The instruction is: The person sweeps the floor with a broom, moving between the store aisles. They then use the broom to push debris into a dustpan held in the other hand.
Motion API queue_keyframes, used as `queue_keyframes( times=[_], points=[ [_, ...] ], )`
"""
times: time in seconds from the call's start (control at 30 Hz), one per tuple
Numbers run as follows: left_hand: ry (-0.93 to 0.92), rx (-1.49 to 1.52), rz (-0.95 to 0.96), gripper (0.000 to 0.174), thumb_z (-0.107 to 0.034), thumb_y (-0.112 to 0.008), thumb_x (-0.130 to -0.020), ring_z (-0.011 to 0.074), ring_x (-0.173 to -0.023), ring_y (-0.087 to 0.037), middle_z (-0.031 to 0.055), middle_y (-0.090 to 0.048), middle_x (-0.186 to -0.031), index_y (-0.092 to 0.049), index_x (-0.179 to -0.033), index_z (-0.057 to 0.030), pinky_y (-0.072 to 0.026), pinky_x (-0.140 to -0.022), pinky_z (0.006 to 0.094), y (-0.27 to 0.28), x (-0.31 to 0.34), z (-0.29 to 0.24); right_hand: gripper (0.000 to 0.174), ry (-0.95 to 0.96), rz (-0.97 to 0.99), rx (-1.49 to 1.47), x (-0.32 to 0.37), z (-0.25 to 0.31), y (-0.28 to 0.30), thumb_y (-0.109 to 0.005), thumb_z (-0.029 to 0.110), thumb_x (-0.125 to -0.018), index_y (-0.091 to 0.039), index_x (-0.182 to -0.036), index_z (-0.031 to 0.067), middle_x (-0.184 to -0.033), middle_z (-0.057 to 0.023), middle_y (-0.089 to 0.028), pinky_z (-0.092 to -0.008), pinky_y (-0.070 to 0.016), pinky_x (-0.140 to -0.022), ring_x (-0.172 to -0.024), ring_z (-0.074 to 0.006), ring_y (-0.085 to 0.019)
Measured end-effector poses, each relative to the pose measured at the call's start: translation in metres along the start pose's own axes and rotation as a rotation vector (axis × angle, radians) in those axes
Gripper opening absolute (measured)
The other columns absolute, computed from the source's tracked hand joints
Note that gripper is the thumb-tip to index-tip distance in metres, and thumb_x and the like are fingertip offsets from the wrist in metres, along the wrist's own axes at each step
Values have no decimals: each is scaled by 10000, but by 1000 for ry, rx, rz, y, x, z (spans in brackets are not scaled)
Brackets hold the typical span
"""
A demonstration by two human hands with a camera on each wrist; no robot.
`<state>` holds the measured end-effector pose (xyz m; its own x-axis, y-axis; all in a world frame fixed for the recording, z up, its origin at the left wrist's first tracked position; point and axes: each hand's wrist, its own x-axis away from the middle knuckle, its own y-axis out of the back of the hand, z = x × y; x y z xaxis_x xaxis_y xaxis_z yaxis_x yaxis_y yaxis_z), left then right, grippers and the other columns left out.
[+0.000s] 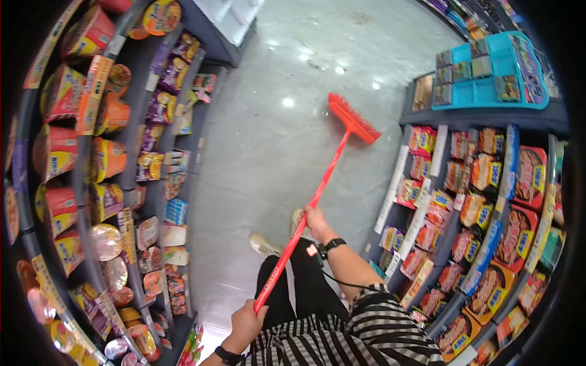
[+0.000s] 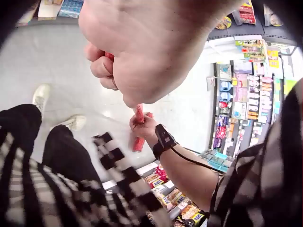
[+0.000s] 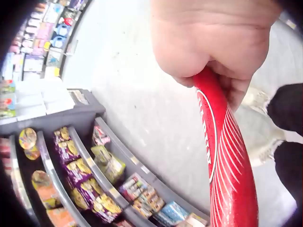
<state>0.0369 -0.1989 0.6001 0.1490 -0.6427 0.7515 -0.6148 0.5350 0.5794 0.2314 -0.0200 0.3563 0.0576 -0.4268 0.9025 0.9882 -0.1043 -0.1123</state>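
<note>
A red broom handle [image 1: 284, 259] slants up the head view to a red bristled broom head [image 1: 353, 119] on the grey floor. My left hand [image 1: 245, 323] grips the handle near its top end, and my right hand [image 1: 316, 224] grips it lower down. The left wrist view shows my left hand [image 2: 142, 52] curled round the handle, with my right hand [image 2: 143, 127] beyond it. In the right wrist view, my right hand [image 3: 215, 42] wraps the printed handle [image 3: 225, 161], its fingers partly hidden.
Shelves of cup noodles [image 1: 60, 149] and snack packets line the left side. Packaged noodles [image 1: 476, 210] fill the right shelves, with a blue tray [image 1: 482, 91] on top behind them. A white-topped unit [image 1: 229, 18] stands at the upper left. Two light shoes [image 1: 264, 245] are on the floor.
</note>
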Motion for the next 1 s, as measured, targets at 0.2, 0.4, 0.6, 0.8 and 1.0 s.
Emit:
queue_keyframes(
  times=[0.2,0.4,0.6,0.8,1.0],
  points=[
    [292,58,-2,284,-341,-561,-820,365,-602,-561,176,-569,-646,-525,-865,-62,-440,-537,421,4,108,73,118,-152,255,-10,88,-17,-97,-472,123,-816,-479,-791,8,-650,-88,-505,-362,-464,-515,-608,-221,-544],
    [496,121,41,304,-322,-572,-814,380,-678,-558,197,-568,-711,-524,-841,-23,-431,-594,424,51,165,66,176,-381,502,230,132,-107,-184,-538,130,-820,-462,-798,-27,-622,-97,-503,-356,-472,-442,-513,-238,-570],
    [520,191,-6,305,-315,-572,-813,382,-679,-556,203,-565,-714,-524,-829,-14,-429,-603,428,81,127,86,193,-527,521,445,95,-92,-236,-539,96,-811,-473,-864,-77,-684,-159,-527,-418,-532,-509,-566,-302,-597],
    [477,318,-34,326,-309,-578,-810,378,-644,-542,203,-556,-691,-526,-792,12,-427,-591,426,112,64,117,171,-334,383,473,12,-54,-301,-541,107,-805,-507,-727,-41,-584,-126,-515,-402,-495,-409,-493,-283,-579],
    [373,250,-90,309,-310,-634,-751,354,-575,-561,193,-541,-593,-554,-778,-13,-431,-519,417,184,-47,145,212,-270,279,314,-54,38,-359,-551,145,-809,-509,-697,-30,-567,-110,-513,-378,-470,-392,-485,-257,-571]
  ],
)
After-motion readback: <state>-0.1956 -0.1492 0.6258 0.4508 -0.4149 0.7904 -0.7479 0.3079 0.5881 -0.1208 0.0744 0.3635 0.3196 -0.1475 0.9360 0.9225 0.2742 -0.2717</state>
